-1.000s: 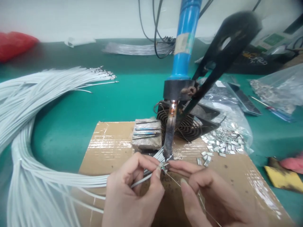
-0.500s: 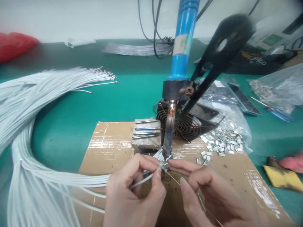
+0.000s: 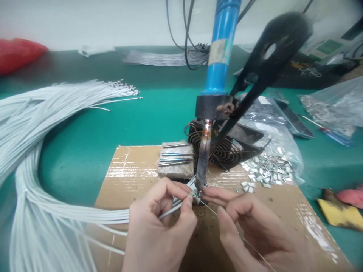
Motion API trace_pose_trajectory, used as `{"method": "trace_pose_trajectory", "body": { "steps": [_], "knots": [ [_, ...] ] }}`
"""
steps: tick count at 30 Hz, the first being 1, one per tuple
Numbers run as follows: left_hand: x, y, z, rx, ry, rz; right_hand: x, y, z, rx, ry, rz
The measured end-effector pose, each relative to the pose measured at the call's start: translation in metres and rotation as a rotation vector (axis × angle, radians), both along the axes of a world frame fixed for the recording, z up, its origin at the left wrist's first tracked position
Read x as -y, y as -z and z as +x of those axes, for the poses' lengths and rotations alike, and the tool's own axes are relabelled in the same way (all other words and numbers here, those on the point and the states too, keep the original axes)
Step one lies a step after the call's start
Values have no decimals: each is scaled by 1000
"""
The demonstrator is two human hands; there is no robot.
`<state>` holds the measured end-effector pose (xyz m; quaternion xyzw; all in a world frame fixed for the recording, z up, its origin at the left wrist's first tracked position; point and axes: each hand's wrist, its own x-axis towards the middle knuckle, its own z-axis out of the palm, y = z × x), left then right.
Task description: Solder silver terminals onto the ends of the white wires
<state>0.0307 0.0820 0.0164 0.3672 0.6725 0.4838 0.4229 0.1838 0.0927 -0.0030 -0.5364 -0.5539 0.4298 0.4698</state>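
Observation:
My left hand [image 3: 164, 223] is closed in a pinch on the end of a white cable [image 3: 171, 211], just below the tip of a blue soldering iron [image 3: 202, 155]. My right hand [image 3: 252, 226] is closed too, with a thin solder wire [image 3: 210, 208] running through its fingers up to the cable end. Its outstretched fingertips touch a small metal piece [image 3: 200, 194] at the iron's tip. The joint itself is partly hidden by fingers and the tip. More white cables [image 3: 93, 215] pass behind my left hand.
A black bracket [image 3: 255, 75] holds the iron upright over a cardboard sheet [image 3: 133, 162]. Behind stand a block with metal rods [image 3: 176, 172] and a black fan [image 3: 227, 151]. Small metal pieces [image 3: 269, 170] spill from a plastic bag at right. A yellow sponge [image 3: 340, 213] lies far right.
Both hands have moved slightly up, bringing the cable end and small metal piece against the iron's tip. The solder wire still reaches the cable end. The camera view has shifted a little.

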Motion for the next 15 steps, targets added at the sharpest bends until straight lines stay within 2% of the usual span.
{"method": "trace_pose_trajectory", "body": {
  "steps": [8,15],
  "knots": [
    [-12,0,-4,29,-1,-14,-6,-5,-5,-52,30,-38],
    [-12,-2,-3,66,4,-14,-5,-8,-3,-14,39,-13]
  ]
}}
